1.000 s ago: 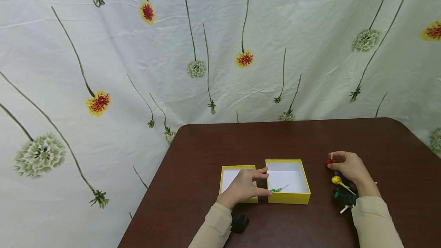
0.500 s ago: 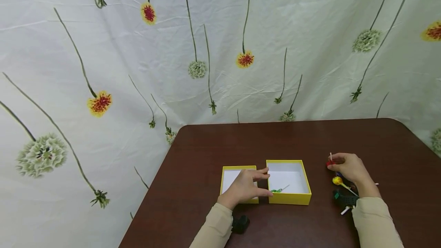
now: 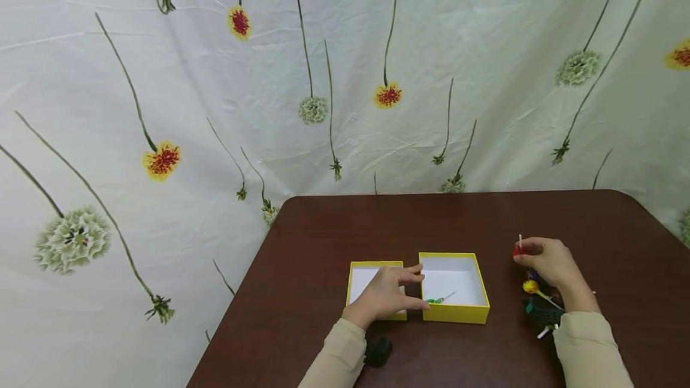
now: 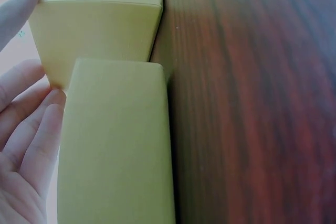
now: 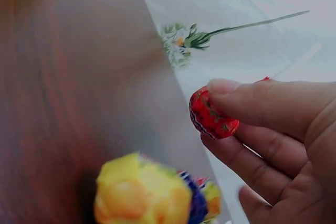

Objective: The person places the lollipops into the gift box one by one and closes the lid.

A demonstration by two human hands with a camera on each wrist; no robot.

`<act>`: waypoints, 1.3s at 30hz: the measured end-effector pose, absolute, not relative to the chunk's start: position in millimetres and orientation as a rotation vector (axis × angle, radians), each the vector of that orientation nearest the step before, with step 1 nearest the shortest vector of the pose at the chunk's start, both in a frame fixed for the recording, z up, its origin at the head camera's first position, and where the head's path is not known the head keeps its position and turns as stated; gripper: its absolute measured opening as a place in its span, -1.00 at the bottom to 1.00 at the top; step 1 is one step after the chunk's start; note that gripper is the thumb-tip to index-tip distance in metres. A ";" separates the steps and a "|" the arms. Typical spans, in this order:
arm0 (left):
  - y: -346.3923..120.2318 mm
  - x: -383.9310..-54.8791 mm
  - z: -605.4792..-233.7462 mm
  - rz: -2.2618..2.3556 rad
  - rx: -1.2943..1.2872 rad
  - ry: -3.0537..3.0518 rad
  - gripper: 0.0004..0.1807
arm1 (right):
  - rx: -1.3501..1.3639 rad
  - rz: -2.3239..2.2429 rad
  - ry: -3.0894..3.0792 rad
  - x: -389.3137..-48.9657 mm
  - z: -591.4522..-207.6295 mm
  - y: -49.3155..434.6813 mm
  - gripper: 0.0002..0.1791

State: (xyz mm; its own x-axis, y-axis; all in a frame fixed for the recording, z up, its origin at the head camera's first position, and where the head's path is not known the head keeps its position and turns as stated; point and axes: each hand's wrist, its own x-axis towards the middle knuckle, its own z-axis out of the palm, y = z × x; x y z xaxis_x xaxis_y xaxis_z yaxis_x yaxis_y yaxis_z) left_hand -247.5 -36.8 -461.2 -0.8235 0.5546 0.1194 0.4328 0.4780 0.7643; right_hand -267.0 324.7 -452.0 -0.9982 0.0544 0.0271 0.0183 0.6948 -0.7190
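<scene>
My right hand pinches a red-wrapped lollipop between thumb and fingers, its white stick pointing up, over the right part of the table. Beneath that hand lie more lollipops, among them a yellow one and a dark blue one. At the middle, my left hand grips the left side of an open yellow box, thumb at its front corner and fingers at the side rim. Inside the white-lined box, a green lollipop lies near the front wall.
Left of the box stands a second, shallower yellow box part, partly hidden by my left hand. Black devices sit by the left wrist and the right wrist. A flower-print cloth hangs behind the brown table.
The head view has shifted slightly. My right hand has risen a little with the red lollipop, while my left hand keeps its hold on the box.
</scene>
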 end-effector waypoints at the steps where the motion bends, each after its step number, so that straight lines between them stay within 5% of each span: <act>1: -36.8 -247.4 -461.3 1.267 0.865 2.575 -0.37 | -0.054 1.207 -2.848 -266.2 -450.3 323.8 -0.60; 39: -35.7 -246.5 -460.9 1.271 0.871 2.574 -0.37 | 0.302 1.195 -2.826 -252.5 -404.8 295.7 -0.71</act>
State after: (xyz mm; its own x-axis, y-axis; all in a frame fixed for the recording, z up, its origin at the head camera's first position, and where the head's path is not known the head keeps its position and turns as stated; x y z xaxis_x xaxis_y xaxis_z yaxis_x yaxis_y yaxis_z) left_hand -246.5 -35.7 -460.9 -0.8224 0.5553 0.1238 0.4359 0.4752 0.7643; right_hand -252.5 295.7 -404.8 -0.9792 -0.1566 0.1291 -0.2017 0.6806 -0.7043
